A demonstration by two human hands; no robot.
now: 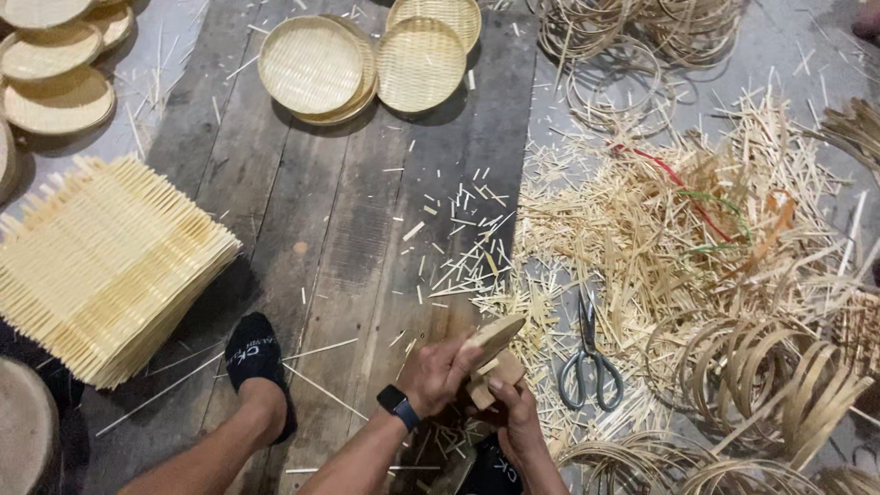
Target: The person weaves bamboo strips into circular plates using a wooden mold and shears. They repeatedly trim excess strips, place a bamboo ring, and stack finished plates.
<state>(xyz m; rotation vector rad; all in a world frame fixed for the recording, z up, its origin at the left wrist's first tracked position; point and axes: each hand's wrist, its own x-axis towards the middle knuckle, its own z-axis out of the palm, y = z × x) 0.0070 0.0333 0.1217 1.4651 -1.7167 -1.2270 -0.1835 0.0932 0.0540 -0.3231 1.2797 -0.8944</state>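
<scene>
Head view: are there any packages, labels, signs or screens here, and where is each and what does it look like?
Smartwatch: on the left wrist, small dark rounded-square screen, unlit, on a dark band.
Sock: on the foot left of the hands, black, with small white lettering as a label.
Second sock: bottom edge below the hands, black, with white lettering, partly hidden.
No packages or signs in view.

black smartwatch screen (392, 399), left wrist
</scene>
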